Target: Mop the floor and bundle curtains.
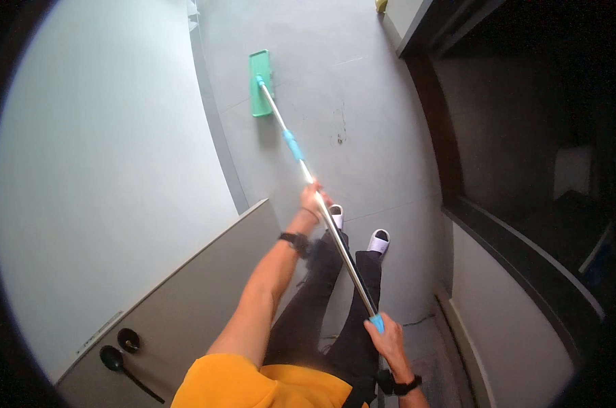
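Observation:
My left hand (315, 198) is closed around the metal pole of a flat mop (277, 109), about midway along it. My right hand (386, 334) grips the light blue end of the same pole, close to my body. From my hands the pole runs up and to the left, through a light blue collar, to a green rectangular mop head (260, 84). The head lies over the grey tiled floor (308, 66), near the base of the white wall; whether its pad touches the floor I cannot tell. Dark marks (340, 136) show on the floor right of the pole.
At the left, an open door (195, 285) with a black lever handle (113, 358) stands near a white wall (109, 127). My feet in light slides (379, 242) are below the pole. A dark-framed opening (435, 132) and a low wall (496, 285) are at the right.

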{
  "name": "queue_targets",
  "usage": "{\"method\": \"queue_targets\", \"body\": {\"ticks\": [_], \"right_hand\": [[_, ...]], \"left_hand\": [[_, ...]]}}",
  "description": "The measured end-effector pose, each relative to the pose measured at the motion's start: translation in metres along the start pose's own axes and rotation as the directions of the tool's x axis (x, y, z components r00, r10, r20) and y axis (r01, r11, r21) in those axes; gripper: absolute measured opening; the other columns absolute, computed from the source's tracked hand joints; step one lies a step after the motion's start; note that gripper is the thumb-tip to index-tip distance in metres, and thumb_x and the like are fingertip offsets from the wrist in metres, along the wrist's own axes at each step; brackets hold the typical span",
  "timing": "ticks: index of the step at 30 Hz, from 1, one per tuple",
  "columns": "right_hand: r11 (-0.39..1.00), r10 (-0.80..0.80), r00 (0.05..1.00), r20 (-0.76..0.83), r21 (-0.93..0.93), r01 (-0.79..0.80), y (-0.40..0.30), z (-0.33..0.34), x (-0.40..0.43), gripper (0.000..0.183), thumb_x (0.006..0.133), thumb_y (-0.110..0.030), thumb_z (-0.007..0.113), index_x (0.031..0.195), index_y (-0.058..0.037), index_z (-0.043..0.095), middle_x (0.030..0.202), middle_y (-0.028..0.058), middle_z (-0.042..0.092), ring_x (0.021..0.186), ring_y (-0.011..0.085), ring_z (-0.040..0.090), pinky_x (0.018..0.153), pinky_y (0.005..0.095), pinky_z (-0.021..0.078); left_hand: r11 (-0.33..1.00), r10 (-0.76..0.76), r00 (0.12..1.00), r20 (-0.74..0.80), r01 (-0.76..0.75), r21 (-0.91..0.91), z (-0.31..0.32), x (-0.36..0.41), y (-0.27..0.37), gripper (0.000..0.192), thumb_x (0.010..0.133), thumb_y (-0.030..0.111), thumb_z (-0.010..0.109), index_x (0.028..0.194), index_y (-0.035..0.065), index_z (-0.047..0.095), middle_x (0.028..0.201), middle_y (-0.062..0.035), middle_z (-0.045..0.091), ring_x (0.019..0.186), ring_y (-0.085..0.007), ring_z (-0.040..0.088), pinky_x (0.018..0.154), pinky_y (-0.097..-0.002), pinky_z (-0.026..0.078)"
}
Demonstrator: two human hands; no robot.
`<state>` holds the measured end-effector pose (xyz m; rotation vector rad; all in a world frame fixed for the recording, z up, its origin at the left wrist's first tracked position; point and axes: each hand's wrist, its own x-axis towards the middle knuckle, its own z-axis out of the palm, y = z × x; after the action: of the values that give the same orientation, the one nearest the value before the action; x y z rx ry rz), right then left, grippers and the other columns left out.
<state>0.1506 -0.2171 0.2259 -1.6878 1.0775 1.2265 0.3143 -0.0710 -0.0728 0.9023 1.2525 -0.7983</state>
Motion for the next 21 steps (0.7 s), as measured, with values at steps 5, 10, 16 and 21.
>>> {"method": "queue_targets", "body": {"ticks": [5,10,16,21], "right_hand": [[0.951,-0.244,0.970,-0.004,0.193,0.240,-0.070,0.033,0.040,0.025,0.071,-0.026,0.056,0.082,-0.0039,0.050,0.069,0.0157,0.056,0.060,0.0311,0.056,0.053,0.0391,0.0430],[0.598,-0.301,0.827,0.475,0.770,-0.224,-0.112,0.043,0.052,0.020,0.076,-0.016,0.052,0.090,-0.0054,0.042,0.063,0.0028,0.047,0.047,0.0095,0.047,0.038,0.0202,0.0389],[0.441,-0.466,0.768,0.440,0.868,-0.230,-0.099,0.056,0.049,0.016,0.077,-0.013,0.051,0.086,-0.0055,0.040,0.062,0.0030,0.046,0.044,0.0090,0.044,0.036,0.0204,0.0374],[0.338,-0.379,0.772,0.511,0.853,-0.398,-0.092,0.046,0.019,0.021,0.079,-0.012,0.048,0.097,-0.0027,0.042,0.063,0.0037,0.045,0.046,0.0094,0.042,0.038,0.0196,0.0348]], "left_hand": [[0.964,0.196,0.976,0.100,-0.210,0.161,-0.007,0.017,0.093,0.034,0.080,0.034,0.048,0.092,0.0061,0.034,0.063,-0.0083,0.040,0.047,-0.0180,0.044,0.045,-0.0353,0.047],[0.903,0.268,0.955,0.126,-0.295,0.312,-0.008,-0.002,0.130,0.033,0.080,0.036,0.045,0.091,0.0090,0.029,0.069,-0.0091,0.041,0.046,-0.0160,0.044,0.047,-0.0345,0.050],[0.832,0.283,0.956,0.074,-0.283,0.477,-0.001,-0.018,0.138,0.032,0.082,0.037,0.040,0.094,0.0110,0.024,0.070,-0.0116,0.044,0.043,-0.0166,0.044,0.041,-0.0343,0.049],[0.800,0.249,0.968,-0.017,-0.195,0.568,0.009,-0.042,0.115,0.025,0.083,0.031,0.039,0.092,0.0110,0.026,0.064,-0.0089,0.042,0.039,-0.0141,0.038,0.032,-0.0277,0.039]]}}
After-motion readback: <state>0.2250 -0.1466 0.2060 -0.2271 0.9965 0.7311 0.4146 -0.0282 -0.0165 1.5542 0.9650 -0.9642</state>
